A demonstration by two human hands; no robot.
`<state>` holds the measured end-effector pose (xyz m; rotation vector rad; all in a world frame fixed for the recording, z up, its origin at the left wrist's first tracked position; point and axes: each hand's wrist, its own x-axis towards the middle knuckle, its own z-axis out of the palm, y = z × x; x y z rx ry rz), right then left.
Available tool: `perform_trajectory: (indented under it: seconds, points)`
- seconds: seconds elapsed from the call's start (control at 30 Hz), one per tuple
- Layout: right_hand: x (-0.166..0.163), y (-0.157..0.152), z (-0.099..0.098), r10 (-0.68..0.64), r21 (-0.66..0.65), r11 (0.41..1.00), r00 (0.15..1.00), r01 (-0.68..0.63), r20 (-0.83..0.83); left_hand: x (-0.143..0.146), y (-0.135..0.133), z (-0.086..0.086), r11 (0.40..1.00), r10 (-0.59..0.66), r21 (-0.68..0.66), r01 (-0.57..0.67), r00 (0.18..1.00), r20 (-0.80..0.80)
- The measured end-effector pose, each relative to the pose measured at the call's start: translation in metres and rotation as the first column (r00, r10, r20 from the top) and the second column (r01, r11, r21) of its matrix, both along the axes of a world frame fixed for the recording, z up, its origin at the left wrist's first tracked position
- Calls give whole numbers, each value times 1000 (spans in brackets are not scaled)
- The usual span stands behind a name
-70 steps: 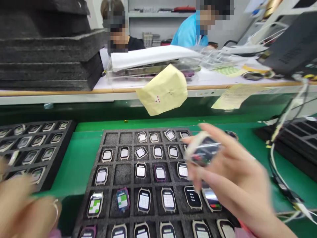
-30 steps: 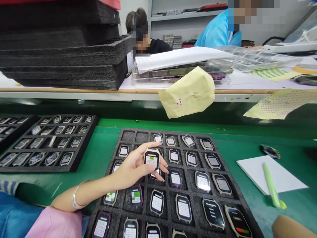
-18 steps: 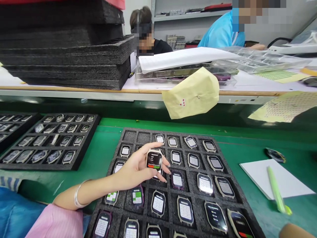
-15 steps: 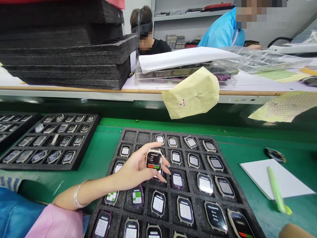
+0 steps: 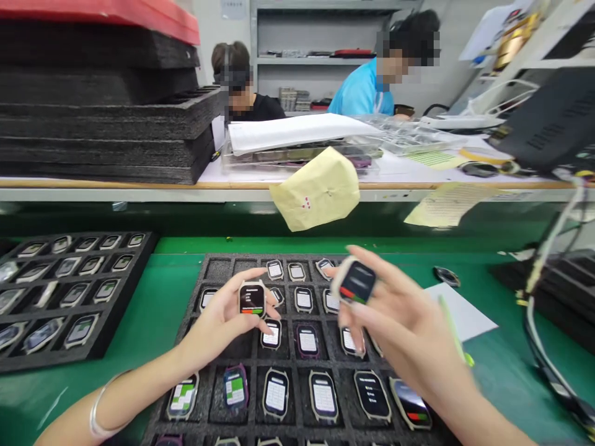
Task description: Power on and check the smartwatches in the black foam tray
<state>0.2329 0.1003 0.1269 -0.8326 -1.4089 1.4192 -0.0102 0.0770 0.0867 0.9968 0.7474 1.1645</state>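
Note:
A black foam tray (image 5: 218,267) with several lit smartwatch bodies in its cells lies on the green belt in front of me. My left hand (image 5: 222,323) hovers over the tray's left half, fingers closed on a beige smartwatch body (image 5: 251,299) whose dark screen shows a red and green bar. My right hand (image 5: 400,322) is above the tray's right half and grips a second smartwatch body (image 5: 354,282) with a dark screen, slightly blurred.
A second tray of watches (image 5: 69,285) lies at the left. White paper (image 5: 465,316) with a green pen (image 5: 452,328) sits to the right, cables (image 5: 539,297) beyond. Stacked black foam trays (image 5: 102,118) and a yellow paper (image 5: 318,189) are on the shelf. Two people sit behind it.
My right hand has come into view over the tray holding a second watch. My left hand has kept its watch, whose screen went from a white grid to dark. The view shifted right.

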Motion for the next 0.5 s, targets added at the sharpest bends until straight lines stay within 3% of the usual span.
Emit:
perform_trajectory:
  seconds: [0.23, 0.5]
  points:
    - [-11, 18, -29, 225, -98, 968, 973, -229, -51, -3, -3, 4, 999, 14, -30, -16, 998, -62]
    - [-12, 12, -30, 290, -105, 953, 956, -284, 43, -3, -4, 4, 999, 10, -43, -13, 998, -68]
